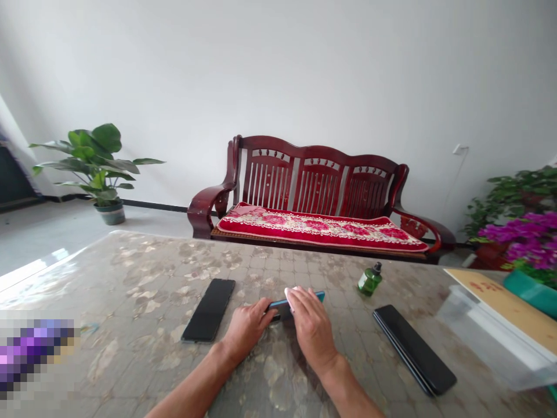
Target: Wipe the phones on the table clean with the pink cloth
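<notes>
A smartphone (285, 312) with a blue edge is held tilted up above the middle of the table. My left hand (248, 325) grips its left end, thumb and fingers closed on it. Over the phone's upper edge curls my right hand (312, 328), pressing a small white wad (288, 294), cloth or tissue, against it. Most of the wad is hidden by the fingers. To the left of my left hand a black smartphone (209, 310) lies flat, screen up. On the right lies a stack of black phones (413, 348), and behind it stands a small green pump bottle (369, 280).
A clear plastic box (491, 342) with a tan lid-like board (509, 302) stands at the table's right edge, near a teal flowerpot (531, 293). Beyond the patterned table (148, 348) is a wooden bench (313, 186) with a red cushion. Something pixelated and purple sits at left.
</notes>
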`<state>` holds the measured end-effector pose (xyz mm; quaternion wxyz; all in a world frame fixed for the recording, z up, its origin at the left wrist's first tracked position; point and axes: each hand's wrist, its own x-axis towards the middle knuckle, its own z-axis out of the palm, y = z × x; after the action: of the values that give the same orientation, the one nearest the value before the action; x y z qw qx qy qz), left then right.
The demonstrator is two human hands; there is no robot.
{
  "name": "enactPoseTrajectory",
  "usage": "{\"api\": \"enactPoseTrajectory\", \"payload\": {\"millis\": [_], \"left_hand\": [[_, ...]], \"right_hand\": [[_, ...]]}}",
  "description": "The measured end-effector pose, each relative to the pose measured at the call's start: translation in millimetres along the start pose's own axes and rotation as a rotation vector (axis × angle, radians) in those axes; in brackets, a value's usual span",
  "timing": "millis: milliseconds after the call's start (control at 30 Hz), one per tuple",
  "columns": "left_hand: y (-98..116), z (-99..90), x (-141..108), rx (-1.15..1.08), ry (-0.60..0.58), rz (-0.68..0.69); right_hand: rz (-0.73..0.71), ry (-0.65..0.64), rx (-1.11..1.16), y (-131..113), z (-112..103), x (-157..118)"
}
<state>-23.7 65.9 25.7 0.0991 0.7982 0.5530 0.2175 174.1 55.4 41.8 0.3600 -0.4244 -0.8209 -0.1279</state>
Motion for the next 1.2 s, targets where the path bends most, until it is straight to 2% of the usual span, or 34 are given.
{"api": "enactPoseTrajectory", "payload": {"millis": [133,233,467,600,767,900,1033,1133,1200], "left_hand": [[-2,0.6,0,0.016,0.02,0.007],[-3,1.1,-1,0.015,0.037,0.016],[-3,-2.1,-4,-0.04,0.079,0.064],[-2,-5.1,-4,-0.084,0.098,0.072],[-1,-6.2,-6,-0.125,0.111,0.062],[-2,-6.5,-7,-0.208,0.117,0.056],[1,-4.9,-6,-0.25,0.15,0.07],[6,-1.9,-4,-0.25,0.174,0.083],[9,0.1,-4,-0.25,0.202,0.08]], "right_hand": [[0.081,0.047,0.001,19,-6,-4],[0.274,0.131,0.07,35,-6,-12],[0.773,0.264,0.561,39,8,-21],[0.861,0.276,0.686,42,9,-22],[0.821,0.265,0.754,43,4,-19],[0.73,0.253,0.757,39,-12,-4],[0.459,0.223,0.581,25,-39,25],[0.193,0.106,0.428,7,-55,47],[0.066,0.041,0.359,-5,-60,58]]}}
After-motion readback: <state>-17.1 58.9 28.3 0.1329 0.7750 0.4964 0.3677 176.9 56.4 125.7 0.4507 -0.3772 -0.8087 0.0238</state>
